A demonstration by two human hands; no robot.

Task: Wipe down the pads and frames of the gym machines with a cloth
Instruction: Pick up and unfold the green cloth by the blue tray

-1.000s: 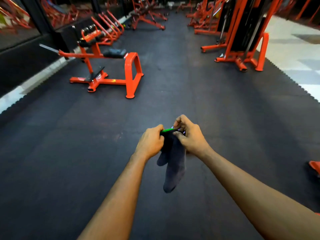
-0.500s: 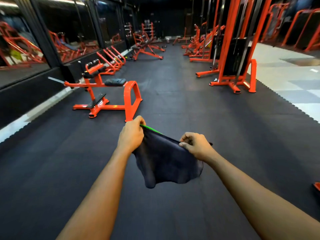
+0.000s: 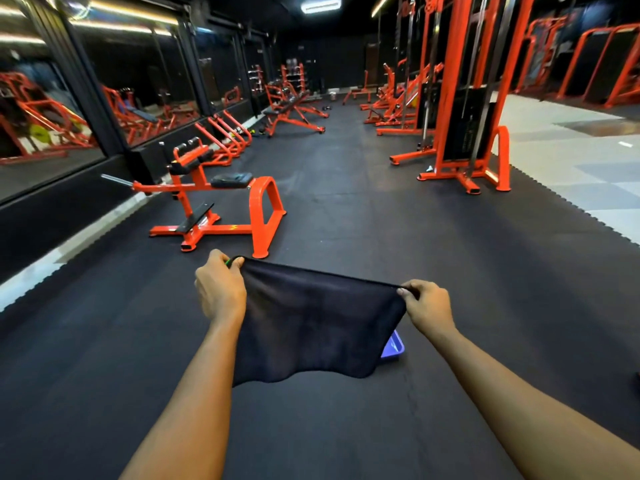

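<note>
A dark cloth (image 3: pixel 311 323) hangs spread wide in front of me, stretched between both hands. My left hand (image 3: pixel 218 289) grips its upper left corner, where a bit of green edging shows. My right hand (image 3: pixel 427 304) pinches the upper right corner. Ahead on the left stands an orange machine (image 3: pixel 214 206) with a black seat pad (image 3: pixel 231 180) and black roller pads. A tall orange cable machine (image 3: pixel 464 140) stands at the right.
Black rubber flooring (image 3: pixel 346 202) runs down the middle between rows of orange machines. Mirrors (image 3: pixel 52 109) line the left wall. Pale tiles (image 3: pixel 571 168) lie at the right. A small purple object (image 3: pixel 393 348) peeks out behind the cloth's lower right.
My hands have moved apart and pulled the bunched cloth open into a wide sheet. The view has tilted up, showing more of the gym.
</note>
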